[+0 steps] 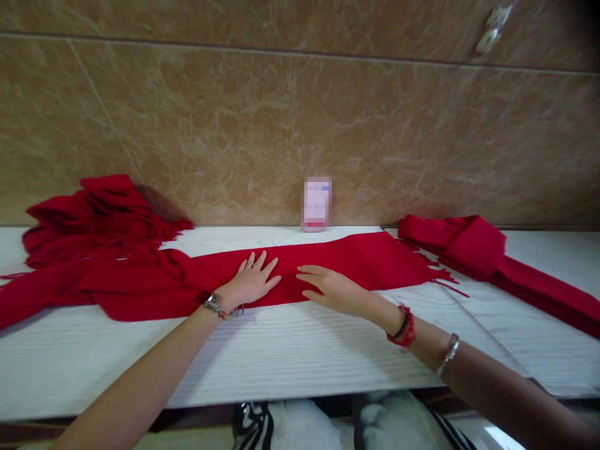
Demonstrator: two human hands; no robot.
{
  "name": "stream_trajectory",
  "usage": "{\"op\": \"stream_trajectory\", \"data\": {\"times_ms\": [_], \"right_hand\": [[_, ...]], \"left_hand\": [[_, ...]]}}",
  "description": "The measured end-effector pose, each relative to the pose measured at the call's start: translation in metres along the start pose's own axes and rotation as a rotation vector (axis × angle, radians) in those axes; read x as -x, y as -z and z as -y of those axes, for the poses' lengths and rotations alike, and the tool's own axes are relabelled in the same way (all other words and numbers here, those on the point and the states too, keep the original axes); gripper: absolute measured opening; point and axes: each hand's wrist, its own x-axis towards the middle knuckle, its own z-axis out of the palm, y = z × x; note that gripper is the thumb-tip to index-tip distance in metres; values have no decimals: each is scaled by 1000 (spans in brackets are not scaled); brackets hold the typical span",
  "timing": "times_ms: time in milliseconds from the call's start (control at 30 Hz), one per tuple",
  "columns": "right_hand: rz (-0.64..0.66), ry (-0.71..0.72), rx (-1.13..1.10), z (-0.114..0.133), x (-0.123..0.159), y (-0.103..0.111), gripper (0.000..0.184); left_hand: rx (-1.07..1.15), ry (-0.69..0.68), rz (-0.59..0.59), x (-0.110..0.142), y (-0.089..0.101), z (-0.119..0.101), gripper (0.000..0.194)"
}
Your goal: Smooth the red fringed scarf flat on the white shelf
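A red fringed scarf (347, 259) lies lengthwise across the white table, smooth from the middle to its right end and rumpled toward the left. My left hand (250, 280) rests on the scarf with fingers spread, holding nothing. To its right, my right hand (332, 287) is over the scarf, fingers stretched out toward the left; whether it presses on the cloth I cannot tell. The fringe at the scarf's right end fans out on the tabletop.
The white wood-grain table (290, 350) stands against a brown tiled wall (225, 125). Crumpled red cloth (98, 215) is heaped at the left. A folded red scarf (459, 244) lies at the right. A phone-like blurred object (317, 203) leans on the wall. A socket (493, 28) is above.
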Motion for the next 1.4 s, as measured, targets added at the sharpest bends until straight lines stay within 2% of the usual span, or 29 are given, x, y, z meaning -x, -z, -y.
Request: {"op": "stream_trajectory", "data": {"times_ms": [133,267,333,433,533,600,700,900,1233,1400], "right_hand": [[59,64,117,13,15,9,30],[153,132,231,22,6,16,21],[196,161,276,27,-2,20,18],[191,159,334,35,-11,19,20],[133,86,361,41,-14,12,20],[91,48,361,41,-13,6,17],[54,65,365,38,-11,2,15],[108,179,391,32,-8,4,20],[-44,250,417,11,-5,-2,29],[-81,319,456,5,-4,-3,16]], "left_hand": [[48,-40,9,-17,15,2,53],[91,-156,1,-54,33,3,44],[99,-159,21,-74,39,4,41],[123,-116,45,-97,42,7,36],[173,-97,78,-109,42,10,33],[214,-105,98,-113,42,13,29],[278,-118,114,-115,40,18,24],[388,-113,90,-120,31,25,22],[444,-107,56,-127,19,30,27],[445,-99,45,-125,19,28,27]]}}
